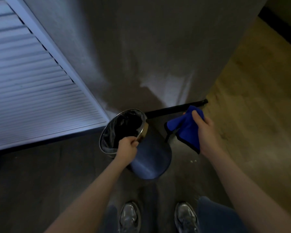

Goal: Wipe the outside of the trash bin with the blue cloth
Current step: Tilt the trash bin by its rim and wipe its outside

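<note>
A small round metal trash bin (151,158) is tilted, its open mouth facing up and left, and a dark liner shows inside. My left hand (127,148) grips its shiny rim at the near side. The blue cloth (186,130), edged in black, hangs bunched to the right of the bin, apart from it. My right hand (204,132) holds the cloth from the right, thumb on top.
A grey wall (141,56) with a black baseboard (173,108) stands just behind the bin. A white louvred door (32,91) is to the left. Wooden floor (250,106) runs along the right. My two shoes (129,217) stand below the bin.
</note>
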Demonstrator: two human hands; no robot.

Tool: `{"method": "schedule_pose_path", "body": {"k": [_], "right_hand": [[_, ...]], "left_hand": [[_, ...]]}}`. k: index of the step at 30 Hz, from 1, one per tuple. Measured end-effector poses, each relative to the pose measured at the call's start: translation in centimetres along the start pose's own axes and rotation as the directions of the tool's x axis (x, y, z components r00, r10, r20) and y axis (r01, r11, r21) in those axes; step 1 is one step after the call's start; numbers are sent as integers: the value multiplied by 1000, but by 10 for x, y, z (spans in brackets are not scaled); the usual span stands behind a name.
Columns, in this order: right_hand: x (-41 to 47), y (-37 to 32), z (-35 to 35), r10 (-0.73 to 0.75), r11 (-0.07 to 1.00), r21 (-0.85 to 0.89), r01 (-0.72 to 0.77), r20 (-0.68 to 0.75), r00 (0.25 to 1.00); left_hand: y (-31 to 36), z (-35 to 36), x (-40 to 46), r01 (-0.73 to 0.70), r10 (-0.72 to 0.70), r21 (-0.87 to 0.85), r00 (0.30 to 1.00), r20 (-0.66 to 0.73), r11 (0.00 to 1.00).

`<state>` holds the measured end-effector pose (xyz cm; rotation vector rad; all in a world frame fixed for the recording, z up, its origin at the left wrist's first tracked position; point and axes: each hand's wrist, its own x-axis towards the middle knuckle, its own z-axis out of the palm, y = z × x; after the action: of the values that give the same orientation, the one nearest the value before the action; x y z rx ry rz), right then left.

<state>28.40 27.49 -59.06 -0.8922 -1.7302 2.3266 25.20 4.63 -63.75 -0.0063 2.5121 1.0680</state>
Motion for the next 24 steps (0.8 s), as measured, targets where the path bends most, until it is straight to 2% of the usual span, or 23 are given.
{"method": "schedule_pose_path", "body": {"k": [3, 9, 12, 16, 19, 22, 24], "right_hand": [[5, 9, 6, -40, 994, -98, 40, -4, 999], [21, 28, 13, -189, 959, -244, 144, -174, 966], [30, 41, 21, -221, 943, -290, 161, -187, 957], [36, 66, 36, -260, 885, -415, 211, -66, 963], [35, 83, 55, -267, 830, -494, 257, 51, 962], [38, 102, 74, -261, 700, -630, 337, 214, 941], [40, 114, 85, -196, 633, -676, 377, 332, 923]], "left_hand": [[-15, -14, 0, -15, 14, -97, 1000, -11, 995], [-49, -30, 9, 85, -102, -270, 994, -50, 959], [-59, -38, 16, 144, -182, -346, 980, -81, 927], [-67, -34, 16, 222, -325, -473, 934, -148, 853], [-63, -26, 14, 235, -378, -543, 911, -166, 806], [-60, -22, 16, 238, -392, -568, 905, -164, 788], [-61, -18, 18, 242, -401, -583, 902, -160, 776]]}}
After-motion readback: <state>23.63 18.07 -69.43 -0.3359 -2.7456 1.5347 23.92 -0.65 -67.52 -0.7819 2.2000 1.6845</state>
